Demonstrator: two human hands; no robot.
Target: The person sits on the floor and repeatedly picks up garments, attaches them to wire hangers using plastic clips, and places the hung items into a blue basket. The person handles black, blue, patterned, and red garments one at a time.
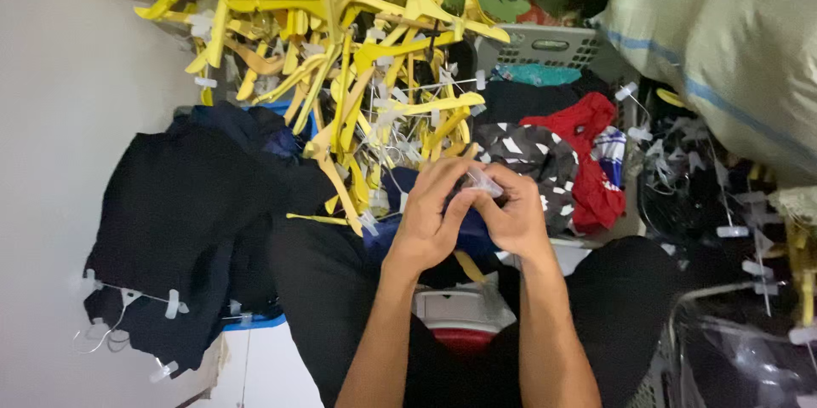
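Observation:
My left hand (428, 219) and my right hand (514, 217) meet in front of me, fingers curled together around a small clear plastic clip (482, 179). Under the hands lies a dark blue garment (400, 229) on my lap. A yellow hanger (467, 267) shows just below the hands. How the clip joins the garment is hidden by my fingers.
A big tangled pile of yellow hangers (340, 42) lies ahead. Dark clothes on clip hangers (170, 229) are heaped at left. A grey basket (545, 46) holds red, patterned and teal garments. Large sacks (732, 51) stand at right, black hangers (698, 187) below them.

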